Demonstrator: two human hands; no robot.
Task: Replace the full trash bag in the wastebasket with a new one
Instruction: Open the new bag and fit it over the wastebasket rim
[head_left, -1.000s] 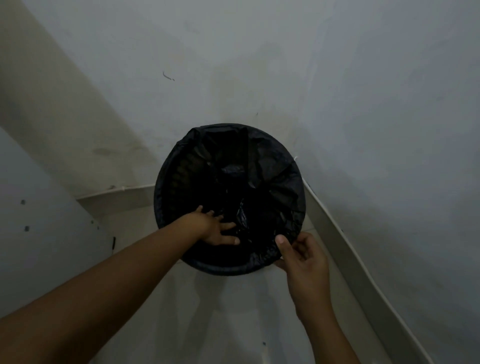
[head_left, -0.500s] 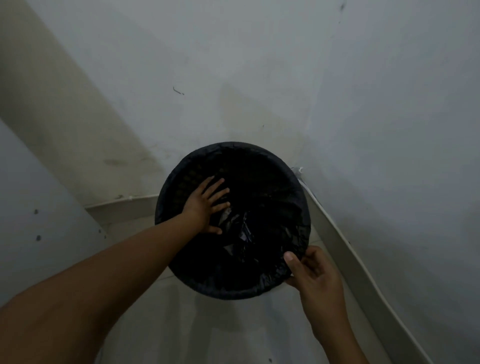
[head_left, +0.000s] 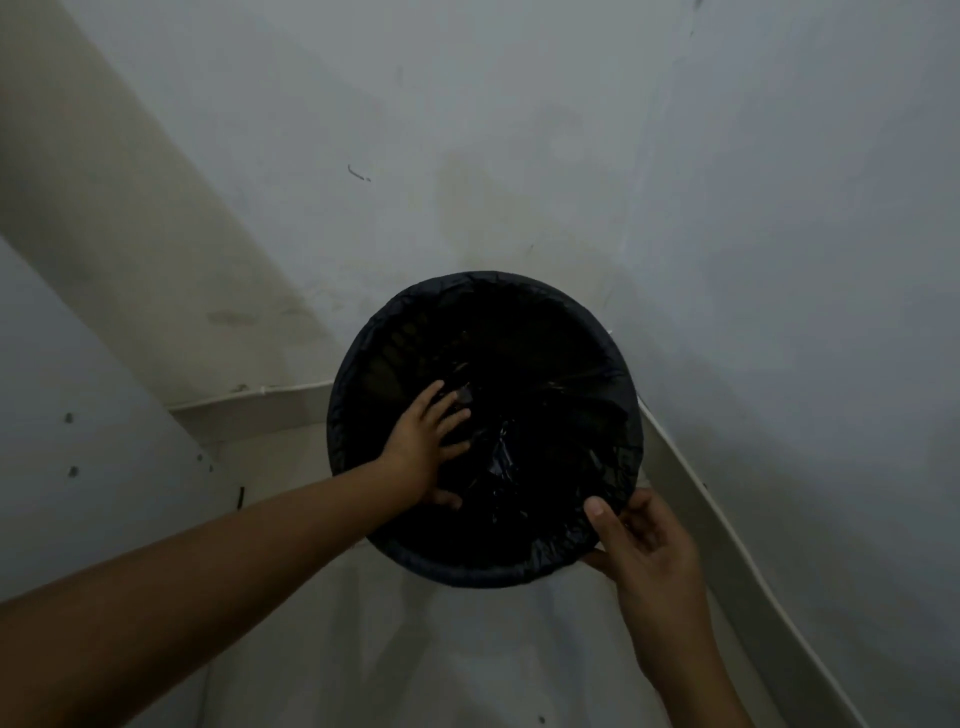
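A round black wastebasket stands on the floor in a wall corner, seen from above. A black trash bag lines its inside, and its edge is folded over the rim. My left hand reaches inside with its fingers spread flat and presses the bag against the left inner wall. My right hand grips the near right rim, thumb on top of the bag's edge and fingers under the outside. The basket's bottom is too dark to make out.
Grey walls meet right behind the basket. A pale skirting board runs along the right wall and another along the left. A pale tiled floor lies in front of the basket.
My left hand moved from the near inner wall further into the basket and spread its fingers on the bag. The bag now lies smoother over the rim. My right hand kept its grip.
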